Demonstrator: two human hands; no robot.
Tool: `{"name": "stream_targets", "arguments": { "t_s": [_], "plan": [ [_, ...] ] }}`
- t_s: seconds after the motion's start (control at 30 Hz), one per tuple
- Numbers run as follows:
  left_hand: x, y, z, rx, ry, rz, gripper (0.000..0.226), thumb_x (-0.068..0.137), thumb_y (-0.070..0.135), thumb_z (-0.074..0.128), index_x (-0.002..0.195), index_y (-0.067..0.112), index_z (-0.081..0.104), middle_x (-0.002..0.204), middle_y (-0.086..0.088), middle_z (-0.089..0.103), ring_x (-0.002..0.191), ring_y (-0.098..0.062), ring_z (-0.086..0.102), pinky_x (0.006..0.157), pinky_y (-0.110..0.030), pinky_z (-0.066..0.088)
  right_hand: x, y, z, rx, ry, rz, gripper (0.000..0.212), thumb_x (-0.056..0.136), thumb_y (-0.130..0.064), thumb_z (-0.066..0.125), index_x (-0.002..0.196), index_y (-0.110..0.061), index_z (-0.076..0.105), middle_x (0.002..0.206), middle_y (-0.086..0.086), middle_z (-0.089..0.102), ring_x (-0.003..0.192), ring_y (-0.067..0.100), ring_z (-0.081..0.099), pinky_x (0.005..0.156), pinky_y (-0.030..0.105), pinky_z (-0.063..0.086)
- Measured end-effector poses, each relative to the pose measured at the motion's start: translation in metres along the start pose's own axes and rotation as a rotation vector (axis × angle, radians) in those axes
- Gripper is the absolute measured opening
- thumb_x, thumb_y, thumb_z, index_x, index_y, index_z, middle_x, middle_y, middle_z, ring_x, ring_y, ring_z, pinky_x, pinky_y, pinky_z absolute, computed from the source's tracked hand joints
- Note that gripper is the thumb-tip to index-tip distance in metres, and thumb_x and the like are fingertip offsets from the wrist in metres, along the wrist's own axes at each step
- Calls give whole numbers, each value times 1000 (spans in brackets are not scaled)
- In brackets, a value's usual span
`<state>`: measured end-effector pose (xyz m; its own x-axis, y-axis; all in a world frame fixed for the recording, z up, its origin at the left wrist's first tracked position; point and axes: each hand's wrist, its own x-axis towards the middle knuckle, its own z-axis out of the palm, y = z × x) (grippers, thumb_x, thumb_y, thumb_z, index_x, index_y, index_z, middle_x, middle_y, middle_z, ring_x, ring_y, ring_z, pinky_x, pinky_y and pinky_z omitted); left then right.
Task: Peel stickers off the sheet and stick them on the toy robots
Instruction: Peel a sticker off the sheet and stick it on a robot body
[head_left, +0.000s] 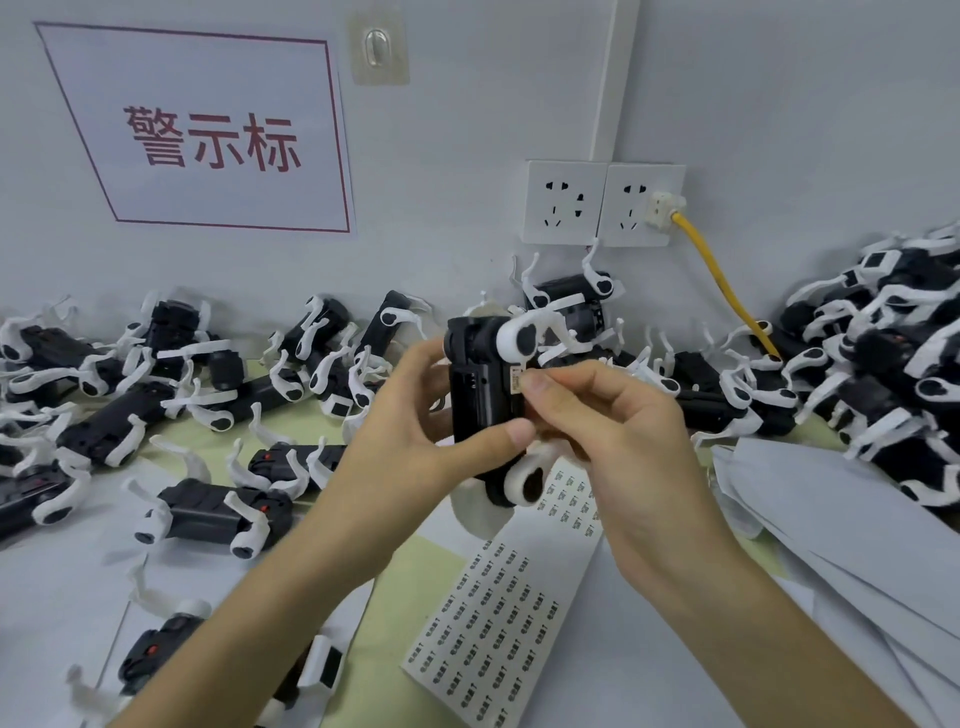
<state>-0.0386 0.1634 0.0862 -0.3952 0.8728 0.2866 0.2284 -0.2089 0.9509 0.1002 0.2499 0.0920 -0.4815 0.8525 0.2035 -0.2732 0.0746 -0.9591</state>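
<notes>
As we look down through the head view, our left hand (415, 415) grips a black toy robot (480, 384) with white legs. The thumb curls across its near face and the fingers wrap behind, holding it upright above the middle of the table (384, 623). Our right hand (613, 415) pinches a small tan sticker (517, 381) between thumb and forefinger, and the sticker touches the robot's right side just below the upper white leg joint. The sticker sheet (498, 623) lies flat on the table near us, below the hands, with rows of printed labels on it.

To do this step well, we judge that the left hand should hold the body steady. The right hand should lay one edge down first, square it to the flat panel, then rub it flat so no corner lifts. The white legs jut out close to the spot and could snag the sticker, or it could fold onto itself.

Around us, loose robots (208, 506) lie scattered at the left and far side, and a taller pile (893, 364) rises at the right. White paper sheets (831, 519) overlap at the near right, beside the sticker sheet. On the far wall are a red-lettered sign (208, 135), a clear hook (376, 47) and two sockets (566, 202). A yellow cable (711, 265) runs from one socket down into the robots.
</notes>
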Motion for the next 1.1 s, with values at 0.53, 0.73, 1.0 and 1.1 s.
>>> {"name": "stream_targets", "arguments": {
  "t_s": [0.53,0.73,1.0,1.1],
  "plan": [
    [-3,2,4,-335,43,-287,25,91,52,61,103,33,69,77,11,72,61,-5,68,46,-15,49,-12,1,11,-56,-127,-93,8,83,-22,73,84,-13,73,84,14,72,78,23,66,78,39,57],
    [0,4,7,-345,71,-339,26,101,41,52,99,21,67,65,4,67,48,-11,61,38,-21,43,-11,2,11,5,-122,-119,7,79,-18,71,78,-12,72,74,6,70,68,12,63,65,20,52],
    [0,-3,6,-376,-3,-267,19,96,30,64,79,32,74,83,-1,69,80,-21,65,66,-30,57,3,-8,-6,166,147,-194,34,92,1,63,66,-19,66,62,2,60,52,15,54,58,24,47],
    [4,-5,1,-369,-105,-284,21,83,26,64,100,31,75,92,-2,70,81,-18,68,70,-29,59,15,-13,-18,164,177,-223,36,92,-3,63,62,-24,68,63,0,61,55,14,55,61,25,47]
  ]
}}
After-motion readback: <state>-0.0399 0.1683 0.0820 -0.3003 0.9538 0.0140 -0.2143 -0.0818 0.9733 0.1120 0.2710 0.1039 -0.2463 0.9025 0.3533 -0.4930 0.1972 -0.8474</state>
